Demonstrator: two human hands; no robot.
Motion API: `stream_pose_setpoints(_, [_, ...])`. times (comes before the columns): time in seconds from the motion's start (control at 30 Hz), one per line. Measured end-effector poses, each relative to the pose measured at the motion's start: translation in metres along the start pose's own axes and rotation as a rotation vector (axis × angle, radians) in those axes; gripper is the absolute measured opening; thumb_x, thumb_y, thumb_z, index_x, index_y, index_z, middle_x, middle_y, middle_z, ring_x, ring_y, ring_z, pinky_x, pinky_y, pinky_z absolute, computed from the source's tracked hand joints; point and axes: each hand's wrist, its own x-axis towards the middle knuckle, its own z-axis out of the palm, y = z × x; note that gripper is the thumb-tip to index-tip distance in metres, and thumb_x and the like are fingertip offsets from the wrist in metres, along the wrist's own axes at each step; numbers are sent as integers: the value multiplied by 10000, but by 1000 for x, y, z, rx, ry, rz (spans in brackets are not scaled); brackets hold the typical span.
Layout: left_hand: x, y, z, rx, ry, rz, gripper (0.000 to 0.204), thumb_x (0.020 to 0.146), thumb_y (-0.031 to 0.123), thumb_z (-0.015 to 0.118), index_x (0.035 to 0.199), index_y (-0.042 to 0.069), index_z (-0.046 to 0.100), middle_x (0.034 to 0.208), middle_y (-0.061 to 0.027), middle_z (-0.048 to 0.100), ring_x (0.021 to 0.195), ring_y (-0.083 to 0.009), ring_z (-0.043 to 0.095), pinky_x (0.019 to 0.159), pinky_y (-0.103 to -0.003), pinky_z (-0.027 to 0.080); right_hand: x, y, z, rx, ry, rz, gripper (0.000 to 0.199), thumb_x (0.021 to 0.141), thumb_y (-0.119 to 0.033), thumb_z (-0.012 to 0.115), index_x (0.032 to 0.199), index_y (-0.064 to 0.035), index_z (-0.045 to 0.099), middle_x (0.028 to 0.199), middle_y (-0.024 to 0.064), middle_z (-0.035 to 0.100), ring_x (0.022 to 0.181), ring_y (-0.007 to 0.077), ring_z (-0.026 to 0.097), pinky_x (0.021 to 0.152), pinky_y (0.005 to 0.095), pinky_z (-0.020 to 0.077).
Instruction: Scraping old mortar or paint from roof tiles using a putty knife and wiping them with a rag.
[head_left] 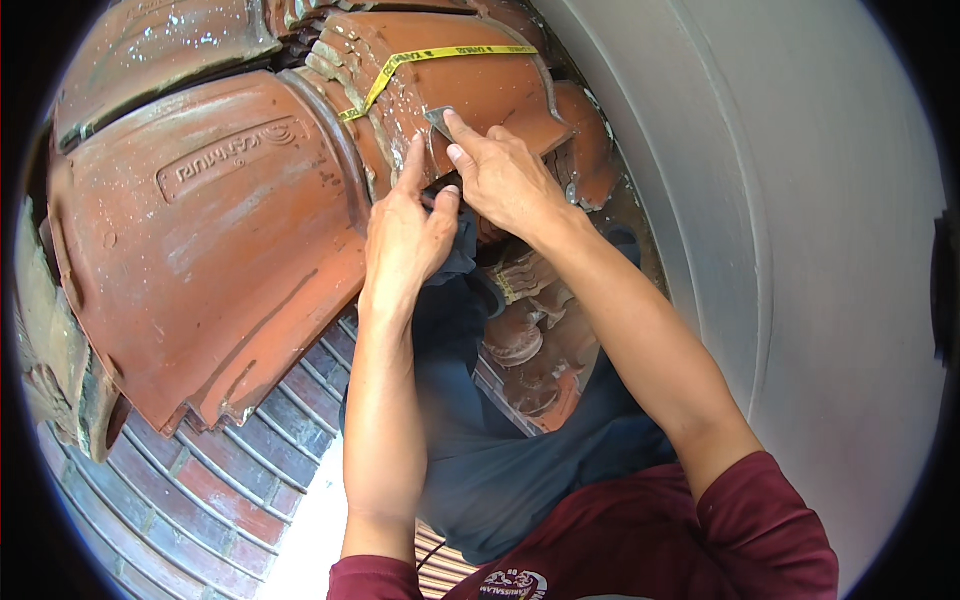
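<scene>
In my right hand (508,178) is a small flat grey scraper (438,121), with my index finger stretched along it. Its blade lies against the front part of an orange clay roof tile (460,85) on a stack, near a whitish scuffed patch. My left hand (408,235) is beside it, index finger pointing forward onto the tile's near edge and thumb held apart. The remaining left fingers are mostly hidden. Yellow printed strapping tape (455,52) crosses the tile stack.
To the left is a large orange tile (215,240) with raised lettering, above a brick floor (225,500). A curved grey wall (790,250) rises at the right. Broken tile pieces (520,335) lie by my legs, and more tiles (165,60) are stacked behind.
</scene>
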Motion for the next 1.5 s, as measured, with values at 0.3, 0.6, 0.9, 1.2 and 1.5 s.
stream_pose_setpoints(0.3, [7, 2, -3, -39, 182, 45, 595, 817, 232, 593, 1376, 36, 540, 755, -217, 687, 733, -336, 691, 762, -430, 538, 2, -21, -19, -240, -39, -2, 469, 1020, -296, 437, 1453, -116, 456, 1101, 321, 588, 970, 484, 641, 866, 527, 518])
stream_pose_setpoints(0.6, [18, -5, 7, -37, 550, 323, 386, 828, 93, 638, 1176, -75, 643, 1138, -262, 637, 1041, -387, 632, 960, -421, 486, 20, -18, 4, -116, 145, 1, 462, 1007, -265, 483, 1435, -90, 475, 943, 359, 588, 894, 525, 618, 831, 538, 508])
stream_pose_setpoints(0.9, [23, -3, 13, -91, 451, 239, 442, 808, 31, 610, 1231, -98, 605, 1191, -302, 619, 1103, -413, 625, 992, -416, 484, 26, -15, 4, -80, 115, -34, 466, 1006, -244, 464, 1426, -41, 468, 947, 366, 602, 895, 532, 619, 824, 557, 504])
stream_pose_setpoints(1.2, [30, 9, -14, -201, 1088, 472, 359, 906, 71, 640, 1249, -32, 618, 1198, -207, 586, 1109, -342, 595, 977, -400, 474, 24, -10, 8, -4, 41, -14, 483, 1010, -245, 460, 1445, -36, 447, 989, 376, 605, 929, 521, 620, 855, 559, 493])
stream_pose_setpoints(1.5, [35, -17, 52, -17, 457, 402, 701, 800, -51, 616, 1465, -8, 398, 1446, -276, 445, 1362, -501, 373, 1140, -509, 331, -84, 32, 9, 169, 72, 73, 514, 1020, -265, 448, 1439, 33, 432, 898, 313, 597, 859, 467, 602, 804, 510, 472])
